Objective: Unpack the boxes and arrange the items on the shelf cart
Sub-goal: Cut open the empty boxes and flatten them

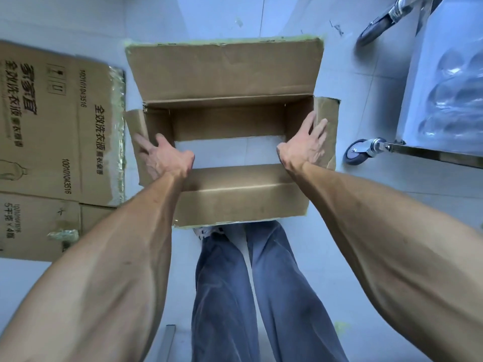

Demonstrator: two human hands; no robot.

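Note:
An open brown cardboard box stands on the floor in front of my legs, its flaps spread out. It looks empty, and the pale floor shows through a gap in its bottom. My left hand presses flat on the box's left side flap, fingers spread. My right hand lies against the right side flap in the same way. At the right stands the shelf cart, with clear plastic bottles on its low shelf.
A flattened printed carton lies on the floor to the left, close to the box. Two cart wheels stand at the right, one near the box's right flap. Pale floor tiles lie beyond the box.

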